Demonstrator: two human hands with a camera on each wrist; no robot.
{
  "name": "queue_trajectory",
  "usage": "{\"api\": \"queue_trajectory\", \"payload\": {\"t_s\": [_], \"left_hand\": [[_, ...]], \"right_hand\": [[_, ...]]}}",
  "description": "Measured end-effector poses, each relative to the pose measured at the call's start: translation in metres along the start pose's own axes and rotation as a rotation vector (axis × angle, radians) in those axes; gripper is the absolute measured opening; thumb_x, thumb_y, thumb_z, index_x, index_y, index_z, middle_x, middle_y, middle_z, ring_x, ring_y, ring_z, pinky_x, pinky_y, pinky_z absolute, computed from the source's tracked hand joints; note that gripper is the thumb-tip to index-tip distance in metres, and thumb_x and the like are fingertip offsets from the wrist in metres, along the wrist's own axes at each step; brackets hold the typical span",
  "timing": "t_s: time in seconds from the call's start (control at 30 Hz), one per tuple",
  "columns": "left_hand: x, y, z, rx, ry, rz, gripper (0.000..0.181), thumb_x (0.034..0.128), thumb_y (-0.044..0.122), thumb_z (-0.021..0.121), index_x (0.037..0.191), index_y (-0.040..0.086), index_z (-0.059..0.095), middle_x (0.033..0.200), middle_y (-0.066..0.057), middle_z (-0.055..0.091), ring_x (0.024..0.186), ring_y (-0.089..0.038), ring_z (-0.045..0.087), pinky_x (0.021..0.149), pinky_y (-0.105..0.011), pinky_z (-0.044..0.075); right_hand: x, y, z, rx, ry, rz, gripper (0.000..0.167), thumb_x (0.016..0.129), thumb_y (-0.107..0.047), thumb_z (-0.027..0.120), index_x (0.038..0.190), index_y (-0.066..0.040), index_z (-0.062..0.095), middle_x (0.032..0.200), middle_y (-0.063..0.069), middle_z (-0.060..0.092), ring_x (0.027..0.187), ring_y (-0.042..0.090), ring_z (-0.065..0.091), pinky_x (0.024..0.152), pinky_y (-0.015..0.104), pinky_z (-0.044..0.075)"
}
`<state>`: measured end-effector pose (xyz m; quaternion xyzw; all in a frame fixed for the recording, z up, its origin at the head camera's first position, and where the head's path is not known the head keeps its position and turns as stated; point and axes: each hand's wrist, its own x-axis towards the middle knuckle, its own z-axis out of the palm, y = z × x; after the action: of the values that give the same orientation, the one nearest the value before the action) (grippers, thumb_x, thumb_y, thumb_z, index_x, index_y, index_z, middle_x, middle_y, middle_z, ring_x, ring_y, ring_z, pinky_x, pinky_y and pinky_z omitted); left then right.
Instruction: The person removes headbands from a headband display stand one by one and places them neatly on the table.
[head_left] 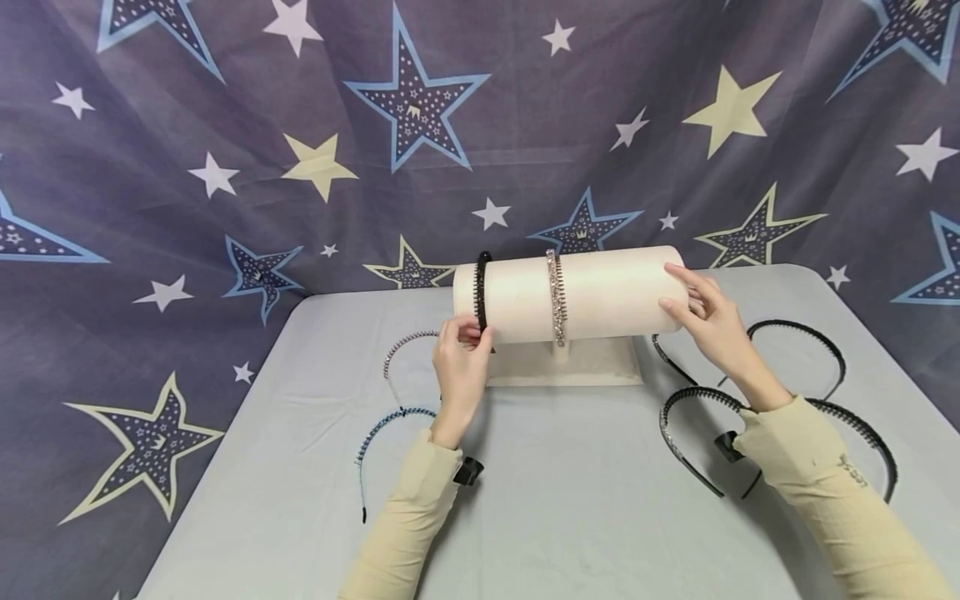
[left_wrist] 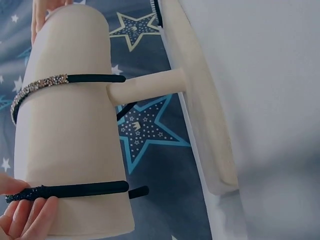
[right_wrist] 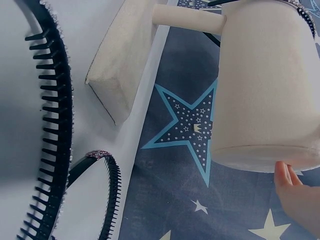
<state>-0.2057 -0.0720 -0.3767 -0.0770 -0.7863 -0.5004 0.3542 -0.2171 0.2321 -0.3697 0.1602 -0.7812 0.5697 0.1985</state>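
Observation:
A cream padded cylinder stand (head_left: 615, 287) lies crosswise on a short post over a flat base (head_left: 600, 367). Around its left end sits a black headband (head_left: 481, 292); my left hand (head_left: 462, 367) pinches the front of that band between thumb and fingers, as the left wrist view shows. A sparkly rhinestone headband (head_left: 557, 296) circles the cylinder near its middle, its two dark ends hanging under it. My right hand (head_left: 708, 317) touches the cylinder's right end, thumb and fingers spread over the rim. The right wrist view shows its fingertips (right_wrist: 283, 172) against that end.
Left on the grey table (head_left: 300, 467) lie a blue headband (head_left: 363, 450) and a pinkish beaded headband (head_left: 387, 362). Several dark toothed headbands, one a black headband (head_left: 832, 354), stand around my right forearm. A star-print curtain (head_left: 525, 167) hangs behind.

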Motion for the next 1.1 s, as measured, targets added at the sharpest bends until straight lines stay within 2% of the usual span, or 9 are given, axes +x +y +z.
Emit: {"api": "queue_trajectory", "payload": {"t_s": [0.4, 0.63, 0.97, 1.1], "left_hand": [[0.001, -0.006, -0.007, 0.000, -0.003, -0.049, 0.013, 0.0752, 0.000, 0.064, 0.086, -0.003, 0.057, 0.079, -0.012, 0.056, 0.067, -0.019, 0.056, 0.058, -0.020, 0.055], [0.002, -0.008, -0.011, 0.008, 0.021, -0.032, 0.013, 0.0741, -0.001, 0.065, 0.085, -0.004, 0.058, 0.078, -0.013, 0.056, 0.067, -0.021, 0.056, 0.057, -0.023, 0.055], [0.001, -0.011, -0.015, 0.009, 0.019, -0.050, 0.014, 0.0752, 0.000, 0.064, 0.086, -0.004, 0.058, 0.079, -0.013, 0.056, 0.070, -0.021, 0.056, 0.058, -0.022, 0.055], [0.002, -0.013, -0.018, 0.010, 0.031, -0.040, 0.014, 0.0752, 0.000, 0.064, 0.087, -0.005, 0.057, 0.078, -0.013, 0.057, 0.068, -0.022, 0.057, 0.058, -0.023, 0.055]], "right_hand": [[-0.001, -0.002, -0.001, -0.013, -0.001, 0.013, 0.049, 0.085, -0.001, 0.055, 0.131, -0.006, 0.042, 0.101, 0.000, 0.038, 0.095, -0.003, 0.050, 0.074, 0.004, 0.046], [-0.001, -0.001, 0.000, -0.006, -0.001, 0.016, 0.049, 0.085, -0.001, 0.056, 0.132, -0.006, 0.042, 0.101, 0.000, 0.037, 0.096, -0.003, 0.050, 0.074, 0.004, 0.046], [-0.001, 0.000, 0.000, 0.001, -0.003, 0.012, 0.049, 0.085, -0.001, 0.055, 0.132, -0.006, 0.042, 0.101, 0.000, 0.037, 0.096, -0.003, 0.050, 0.076, 0.004, 0.046], [-0.001, -0.001, 0.000, -0.005, -0.005, 0.016, 0.049, 0.084, 0.000, 0.055, 0.131, -0.004, 0.042, 0.101, 0.000, 0.037, 0.096, -0.003, 0.049, 0.076, 0.004, 0.046]]}}
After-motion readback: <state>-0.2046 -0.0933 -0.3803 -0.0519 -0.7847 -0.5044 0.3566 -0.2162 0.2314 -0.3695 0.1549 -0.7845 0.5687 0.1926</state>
